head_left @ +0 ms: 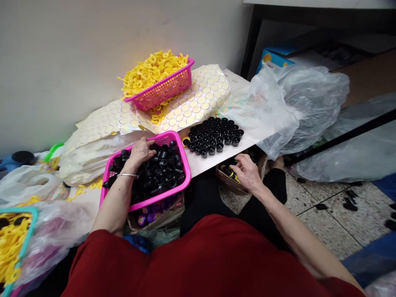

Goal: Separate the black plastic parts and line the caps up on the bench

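My left hand (pixel 140 153) reaches into a pink basket (pixel 185 165) of loose black plastic cups (pixel 161 165). Its fingers lie apart on the cups, with the tips partly hidden, and no cup shows in its grasp. To the right, my right hand (pixel 247 171) hovers over a cardboard box (pixel 230 187) between my knees. Its fingers are loosely bent and a little apart, with nothing visible in them. Inside the box lie black and yellow pieces (pixel 229 171). Several black cups (pixel 211 141) stand upright in close rows on the white tabletop (pixel 198 165), between my hands.
A pink basket (pixel 167 91) heaped with yellow ring-shaped pieces (pixel 154 68) sits on sheets of round stickers (pixel 201 99). Below the near basket is a carton (pixel 173 210) of purple pieces. Plastic bags (pixel 309 99) bulge at right; a teal basket (pixel 26 243) stands at left.
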`<action>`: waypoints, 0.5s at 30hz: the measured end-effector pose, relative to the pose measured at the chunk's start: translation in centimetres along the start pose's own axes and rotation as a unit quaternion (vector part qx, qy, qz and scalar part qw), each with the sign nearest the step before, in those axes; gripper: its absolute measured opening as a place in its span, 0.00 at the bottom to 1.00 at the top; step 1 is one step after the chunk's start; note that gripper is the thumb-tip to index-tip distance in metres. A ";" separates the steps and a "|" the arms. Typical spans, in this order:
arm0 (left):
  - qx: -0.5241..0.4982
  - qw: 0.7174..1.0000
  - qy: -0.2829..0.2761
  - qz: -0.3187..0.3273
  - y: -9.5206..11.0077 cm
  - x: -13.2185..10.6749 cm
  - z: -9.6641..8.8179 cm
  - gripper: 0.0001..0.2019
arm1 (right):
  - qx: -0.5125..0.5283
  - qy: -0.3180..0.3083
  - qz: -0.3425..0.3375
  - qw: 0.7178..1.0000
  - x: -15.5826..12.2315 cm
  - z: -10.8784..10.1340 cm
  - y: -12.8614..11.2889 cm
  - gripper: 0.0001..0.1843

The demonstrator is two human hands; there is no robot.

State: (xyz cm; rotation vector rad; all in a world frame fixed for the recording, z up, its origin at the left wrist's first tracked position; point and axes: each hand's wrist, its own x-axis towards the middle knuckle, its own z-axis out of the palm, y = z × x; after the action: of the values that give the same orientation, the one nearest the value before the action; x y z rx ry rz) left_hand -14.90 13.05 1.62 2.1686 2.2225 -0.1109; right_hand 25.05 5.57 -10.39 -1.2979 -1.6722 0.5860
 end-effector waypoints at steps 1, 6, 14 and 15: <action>0.027 1.000 -0.011 0.008 0.5 0.1 0.0 0.21 | 0.006 -0.001 0.004 1.000 -0.1 0.0 0.0 0.10; 0.083 0.996 -0.023 0.009 2.3 -0.4 -0.2 0.16 | 0.034 0.003 0.018 0.999 -0.6 0.0 -0.7 0.09; 0.079 0.995 -0.058 0.007 1.9 -0.8 -0.6 0.21 | 0.057 -0.027 0.008 0.998 -0.5 -0.2 -2.3 0.06; 0.082 0.994 -0.066 0.007 1.9 -0.6 -0.7 0.21 | 0.059 -0.036 0.006 0.998 -0.5 -0.1 -2.4 0.05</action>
State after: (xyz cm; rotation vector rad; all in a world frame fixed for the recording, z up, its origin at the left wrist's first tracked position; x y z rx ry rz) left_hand -12.92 12.50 2.28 2.1838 2.1956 -0.4388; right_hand 24.02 4.31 -8.60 -1.2161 -1.6628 0.7354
